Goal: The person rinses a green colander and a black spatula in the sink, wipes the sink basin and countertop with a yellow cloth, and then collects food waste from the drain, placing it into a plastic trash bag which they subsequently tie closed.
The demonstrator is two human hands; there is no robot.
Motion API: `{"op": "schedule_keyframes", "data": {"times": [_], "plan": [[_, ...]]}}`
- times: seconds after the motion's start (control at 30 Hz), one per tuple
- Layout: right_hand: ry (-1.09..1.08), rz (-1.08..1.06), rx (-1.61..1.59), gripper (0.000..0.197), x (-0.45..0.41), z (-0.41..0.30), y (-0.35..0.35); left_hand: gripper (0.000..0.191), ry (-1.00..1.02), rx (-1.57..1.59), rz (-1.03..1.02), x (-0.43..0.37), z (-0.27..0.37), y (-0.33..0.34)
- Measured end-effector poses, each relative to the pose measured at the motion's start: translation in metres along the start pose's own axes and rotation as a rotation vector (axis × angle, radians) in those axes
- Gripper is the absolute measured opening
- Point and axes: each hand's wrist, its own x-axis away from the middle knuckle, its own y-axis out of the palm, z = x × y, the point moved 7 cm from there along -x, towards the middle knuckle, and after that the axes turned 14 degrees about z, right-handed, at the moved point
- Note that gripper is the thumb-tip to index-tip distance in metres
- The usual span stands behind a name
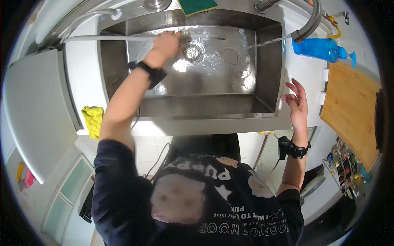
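My left hand (166, 44) reaches into the stainless steel sink (190, 106), to the left of the drain strainer (193, 53). It lies over a grey hose (123, 38) that enters across the left rim and shows again beyond my fingers. My fingertips are partly hidden, so whether they grip the hose is unclear. My right hand (296, 100) is raised by the sink's right front corner, fingers apart and holding nothing. Water runs from the flexible metal faucet spout (303, 30) into the sink's right side. The sink floor is wet.
A blue pump bottle (320, 49) lies near the spout. At right is a wooden cutting board (351, 113). A green and yellow sponge (197, 6) rests on the back rim, and a yellow cloth (93, 121) at the left front. A white appliance (37, 113) stands left.
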Motion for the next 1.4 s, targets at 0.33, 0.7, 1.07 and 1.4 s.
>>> {"op": "schedule_keyframes", "data": {"times": [0.33, 0.7, 1.07, 1.4], "plan": [[-0.065, -0.077, -0.112, 0.049, 0.037, 0.007, 0.020, 0.067, -0.614, -0.657, -0.002, 0.341, -0.240, -0.059], [-0.143, -0.205, -0.212, 0.042, 0.069, 0.023, -0.025, 0.063, -0.523, 0.011, 0.325, 0.326, 0.038, 0.041], [-0.020, -0.075, -0.178, 0.036, 0.115, 0.146, -0.151, 0.056, 0.028, 0.074, 0.221, 0.193, 0.343, 0.065], [-0.497, 0.050, 0.335, 0.049, 0.112, 0.144, -0.040, 0.034, -0.194, 0.846, 0.561, 0.165, 0.326, 0.023]]}}
